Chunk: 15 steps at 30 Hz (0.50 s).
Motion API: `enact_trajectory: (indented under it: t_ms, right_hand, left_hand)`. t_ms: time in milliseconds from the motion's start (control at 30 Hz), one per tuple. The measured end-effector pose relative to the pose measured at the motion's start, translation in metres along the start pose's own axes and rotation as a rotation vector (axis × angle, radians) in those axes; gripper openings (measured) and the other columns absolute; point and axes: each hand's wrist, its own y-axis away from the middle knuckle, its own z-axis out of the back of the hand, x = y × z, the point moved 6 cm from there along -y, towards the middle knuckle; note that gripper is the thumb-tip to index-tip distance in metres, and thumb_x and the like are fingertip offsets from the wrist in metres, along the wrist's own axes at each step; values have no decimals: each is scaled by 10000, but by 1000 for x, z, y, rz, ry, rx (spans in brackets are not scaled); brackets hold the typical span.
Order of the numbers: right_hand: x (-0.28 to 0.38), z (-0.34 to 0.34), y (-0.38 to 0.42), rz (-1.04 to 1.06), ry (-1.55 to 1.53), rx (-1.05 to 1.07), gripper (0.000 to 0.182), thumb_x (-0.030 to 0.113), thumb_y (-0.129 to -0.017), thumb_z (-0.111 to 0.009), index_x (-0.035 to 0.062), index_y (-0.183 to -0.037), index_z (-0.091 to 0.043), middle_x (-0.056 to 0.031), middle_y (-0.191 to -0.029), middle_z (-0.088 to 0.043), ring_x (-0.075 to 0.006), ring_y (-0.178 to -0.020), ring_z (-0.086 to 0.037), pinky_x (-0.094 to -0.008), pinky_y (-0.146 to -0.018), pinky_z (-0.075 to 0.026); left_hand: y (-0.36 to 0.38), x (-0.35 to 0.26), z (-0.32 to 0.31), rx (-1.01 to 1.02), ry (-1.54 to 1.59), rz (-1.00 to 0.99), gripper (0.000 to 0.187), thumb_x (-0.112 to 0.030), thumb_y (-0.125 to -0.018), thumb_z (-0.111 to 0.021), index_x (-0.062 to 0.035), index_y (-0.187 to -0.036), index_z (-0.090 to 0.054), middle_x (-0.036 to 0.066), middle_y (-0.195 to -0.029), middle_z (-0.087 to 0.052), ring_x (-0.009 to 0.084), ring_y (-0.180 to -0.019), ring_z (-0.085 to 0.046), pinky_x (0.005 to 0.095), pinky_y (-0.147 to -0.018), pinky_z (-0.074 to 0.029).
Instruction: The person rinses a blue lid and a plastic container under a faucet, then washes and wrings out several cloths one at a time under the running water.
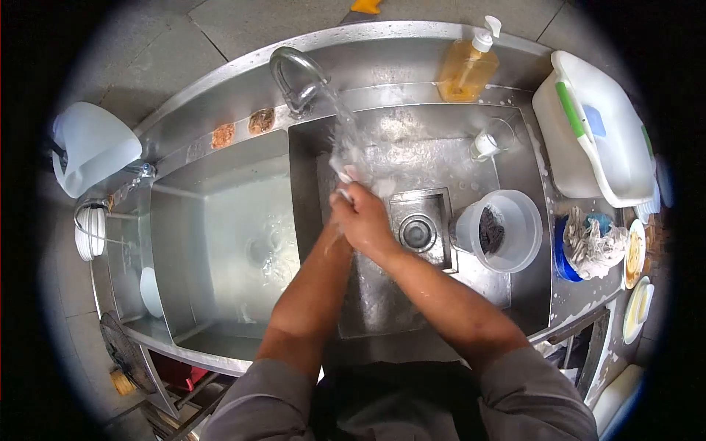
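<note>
Both my hands are together under the running water, over the left side of the right sink basin (382,294). My right hand (366,219) is closed, its fingers curled at a small whitish thing (347,175) blurred by the splash; its kind does not show. My left hand (339,211) is pressed against the right and partly hidden by it, so its fingers cannot be made out. Water pours from the curved metal faucet (300,65) onto the hands. Right of them lie the drain (418,233) and a clear plastic tub (523,231) with a dark grey scrubber (490,231) inside.
A clear glass (501,136) lies in the basin's far right corner. The left basin (220,242) holds water. A soap pump bottle (467,70) stands on the back ledge. On the right are a white bin (555,147), a crumpled cloth (596,246) and food-stained plates (635,253).
</note>
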Motion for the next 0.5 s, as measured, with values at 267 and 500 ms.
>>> enact_trajectory:
  t_ms: [267, 500]
  right_hand:
    - [-146, 3, -40, -344, -427, -165, 198, 164, -945, -517, 25, -1026, -632, -77, -884, -654, -233, -747, -639, -338, -677, -523]
    - [-70, 30, -45, -346, -35, -250, 238, 195, -923, -566, -22, -829, -582, -196, -808, -577, -350, -780, -582, -439, -713, -460]
  left_hand:
    - [9, -25, -30, 333, -419, -160, 355, -303, -953, -517, -29, -1156, -617, 121, -1056, -655, 231, -945, -632, 407, -810, -515]
    - [40, -70, -19, 406, 5, 242, 260, -218, -962, -483, -30, -1037, -646, 106, -949, -674, 198, -814, -632, 391, -733, -515]
